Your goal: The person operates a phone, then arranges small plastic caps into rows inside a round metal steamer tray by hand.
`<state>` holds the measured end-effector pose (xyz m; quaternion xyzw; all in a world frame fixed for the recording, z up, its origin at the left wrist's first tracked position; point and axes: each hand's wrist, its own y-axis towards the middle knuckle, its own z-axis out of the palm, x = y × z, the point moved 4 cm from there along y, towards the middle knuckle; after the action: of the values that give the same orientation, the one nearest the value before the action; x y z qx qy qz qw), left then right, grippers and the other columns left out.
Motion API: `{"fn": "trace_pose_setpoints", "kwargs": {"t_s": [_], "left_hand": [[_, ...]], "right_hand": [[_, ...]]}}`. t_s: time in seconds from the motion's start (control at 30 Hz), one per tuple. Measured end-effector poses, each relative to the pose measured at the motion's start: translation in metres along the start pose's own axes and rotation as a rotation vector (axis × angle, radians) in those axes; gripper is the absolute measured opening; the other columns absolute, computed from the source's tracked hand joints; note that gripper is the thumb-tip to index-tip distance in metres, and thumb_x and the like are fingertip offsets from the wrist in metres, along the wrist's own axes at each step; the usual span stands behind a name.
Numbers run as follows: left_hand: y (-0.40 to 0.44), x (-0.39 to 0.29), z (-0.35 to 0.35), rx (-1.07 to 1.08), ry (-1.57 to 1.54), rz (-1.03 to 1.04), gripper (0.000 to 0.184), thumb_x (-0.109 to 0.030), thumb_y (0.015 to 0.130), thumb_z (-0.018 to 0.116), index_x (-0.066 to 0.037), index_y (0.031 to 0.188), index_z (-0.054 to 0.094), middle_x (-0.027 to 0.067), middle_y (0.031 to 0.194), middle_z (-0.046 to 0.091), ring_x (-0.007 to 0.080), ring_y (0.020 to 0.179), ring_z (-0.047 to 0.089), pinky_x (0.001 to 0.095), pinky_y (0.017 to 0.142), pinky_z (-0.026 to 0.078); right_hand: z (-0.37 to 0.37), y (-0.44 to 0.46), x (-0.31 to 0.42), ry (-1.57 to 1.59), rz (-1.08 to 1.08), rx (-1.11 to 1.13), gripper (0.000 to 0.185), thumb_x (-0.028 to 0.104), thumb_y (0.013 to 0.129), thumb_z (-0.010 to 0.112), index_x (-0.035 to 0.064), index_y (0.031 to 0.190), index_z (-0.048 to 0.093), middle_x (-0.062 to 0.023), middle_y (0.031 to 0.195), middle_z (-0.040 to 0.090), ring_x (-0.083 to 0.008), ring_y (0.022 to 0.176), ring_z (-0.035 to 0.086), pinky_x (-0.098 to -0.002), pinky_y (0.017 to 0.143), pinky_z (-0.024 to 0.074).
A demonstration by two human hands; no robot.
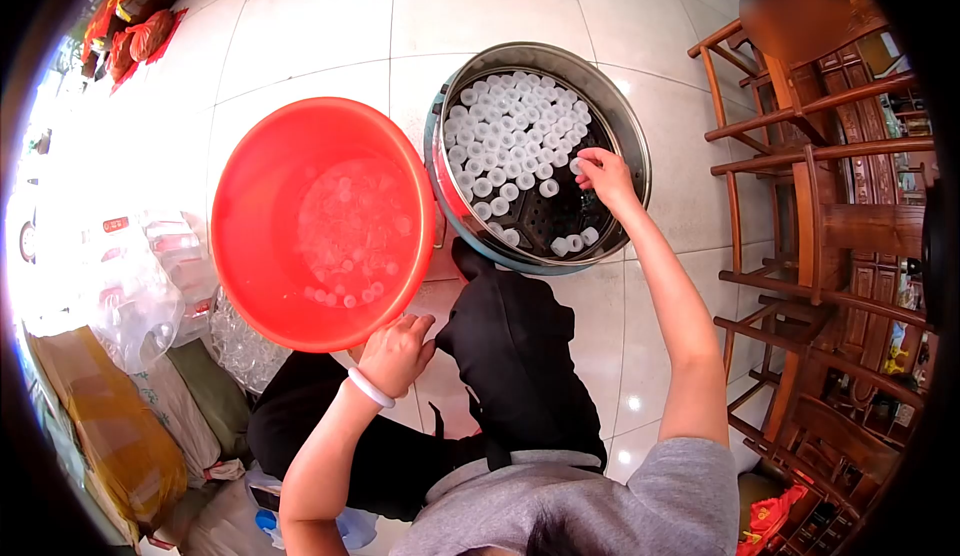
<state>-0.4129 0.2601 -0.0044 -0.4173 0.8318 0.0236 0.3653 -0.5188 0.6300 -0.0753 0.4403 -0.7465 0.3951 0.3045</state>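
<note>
My right hand [606, 178] reaches over the round metal steamer tray [485, 54] and pinches a small white translucent cup [577, 166] by its edge. Many similar white cups [520, 121] stand close together on the tray's dark perforated base, mostly toward the far and left side. A few more cups [567, 244] lie near its front edge. At the near rim of a large red plastic tub [250, 176], my left hand [395, 354] is closed with its fingers curled; what it holds, if anything, is hidden. Inside the tub, more small cups [345, 291] lie at the bottom, apparently in water.
Wooden chairs [770, 163] line the right side. Clear plastic bags [130, 286] and a taped brown package [120, 436] are at the left. Red-covered jars [150, 36] stand at the upper left. My black-trousered knee [515, 346] is close to the tub and tray.
</note>
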Motion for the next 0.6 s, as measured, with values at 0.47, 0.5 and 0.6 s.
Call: {"fn": "trace_pose_setpoints", "kwargs": {"t_s": [0.47,0.5,0.6], "left_hand": [[-0.002,0.001,-0.002,0.002,-0.010,-0.014,0.025,-0.014,0.078,0.058,-0.002,0.099,0.054,0.0152,0.082,0.058,0.0323,0.077,0.059,0.0399,0.067,0.048],[-0.002,0.001,-0.001,-0.002,-0.009,-0.010,0.024,-0.014,0.078,0.058,-0.002,0.099,0.054,0.0152,0.082,0.058,0.0324,0.077,0.059,0.0399,0.067,0.048],[-0.001,0.000,-0.002,-0.001,-0.007,-0.010,0.024,-0.014,0.078,0.057,-0.002,0.099,0.054,0.0151,0.082,0.058,0.0324,0.077,0.059,0.0399,0.067,0.047]], "right_hand": [[-0.002,0.016,-0.006,0.185,0.126,-0.099,0.025,0.011,0.080,0.061,-0.0047,0.098,0.058,-0.0091,0.082,0.062,-0.0141,0.063,0.060,-0.0253,0.053,0.0491],[-0.002,0.015,-0.007,0.185,0.127,-0.097,0.025,0.011,0.080,0.061,-0.0047,0.098,0.058,-0.0091,0.082,0.062,-0.0141,0.063,0.060,-0.0253,0.053,0.0491],[-0.001,0.008,-0.001,0.026,0.015,-0.011,0.027,0.017,0.073,0.069,-0.0029,0.088,0.059,-0.0067,0.073,0.062,-0.0121,0.058,0.058,-0.0246,0.048,0.0465]]}}
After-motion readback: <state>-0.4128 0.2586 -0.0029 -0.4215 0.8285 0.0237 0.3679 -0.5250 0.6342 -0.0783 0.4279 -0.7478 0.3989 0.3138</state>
